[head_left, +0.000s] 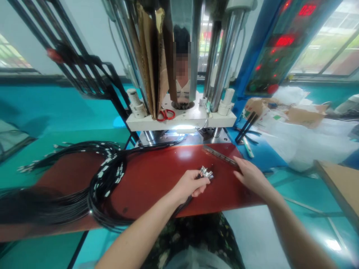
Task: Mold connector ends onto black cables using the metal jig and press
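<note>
Bare forearms [141,226] stretched forward; left hand [193,185] curled, thumb [202,182] on top; right hand [251,176] looser, reaching inward.

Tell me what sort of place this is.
Most likely a factory workshop: a heavy press stands behind a reddish-brown board, a control panel shows lit red digits, and coiled black cables lie on the board.

We see room to pass over the red-brown surface [148,175], between the black cable coil [108,164] and left grip [196,183]; a white press plate [187,116] stands across beyond.
</note>
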Action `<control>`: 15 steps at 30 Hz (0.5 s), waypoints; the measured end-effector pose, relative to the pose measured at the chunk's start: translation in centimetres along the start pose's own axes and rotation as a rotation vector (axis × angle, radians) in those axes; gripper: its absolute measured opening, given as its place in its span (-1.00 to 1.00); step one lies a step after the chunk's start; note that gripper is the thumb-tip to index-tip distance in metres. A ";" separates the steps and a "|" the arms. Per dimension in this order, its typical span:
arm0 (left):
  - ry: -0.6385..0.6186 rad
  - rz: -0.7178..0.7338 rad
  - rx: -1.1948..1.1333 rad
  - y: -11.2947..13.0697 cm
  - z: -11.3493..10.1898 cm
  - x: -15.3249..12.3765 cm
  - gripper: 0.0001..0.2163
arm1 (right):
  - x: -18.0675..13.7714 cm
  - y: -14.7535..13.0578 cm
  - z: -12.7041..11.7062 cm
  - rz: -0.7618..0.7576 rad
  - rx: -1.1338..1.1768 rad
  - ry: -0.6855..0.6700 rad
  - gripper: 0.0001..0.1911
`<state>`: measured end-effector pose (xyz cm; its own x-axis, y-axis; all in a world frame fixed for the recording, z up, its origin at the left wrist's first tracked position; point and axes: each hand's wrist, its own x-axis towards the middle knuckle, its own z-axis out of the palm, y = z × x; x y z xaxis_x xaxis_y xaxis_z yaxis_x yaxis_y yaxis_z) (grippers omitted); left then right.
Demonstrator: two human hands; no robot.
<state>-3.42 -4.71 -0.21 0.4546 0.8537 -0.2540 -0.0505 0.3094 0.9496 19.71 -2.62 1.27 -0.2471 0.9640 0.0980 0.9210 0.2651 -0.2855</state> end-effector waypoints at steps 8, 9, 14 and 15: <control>0.165 0.153 0.293 0.1 0.1 -1.0 -0.85 | -1.3 0.3 1.4 0.119 -0.247 -0.173 -0.91; 0.178 0.183 0.340 0.2 0.2 -1.2 -0.86 | -1.3 -0.2 1.6 0.119 -0.105 -0.165 -0.93; 0.193 0.240 0.444 0.4 0.5 -1.7 -0.88 | -1.7 -3.3 3.2 0.312 0.843 -0.146 -0.93; 0.192 0.236 0.444 0.5 0.5 -1.8 -0.88 | -1.9 -4.1 3.7 0.336 1.032 -0.138 -0.89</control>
<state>-3.84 -6.28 0.77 0.3038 0.9526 -0.0142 0.2685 -0.0713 0.9606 15.30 -5.47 -1.24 -0.1213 0.9672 -0.2233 0.2676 -0.1847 -0.9456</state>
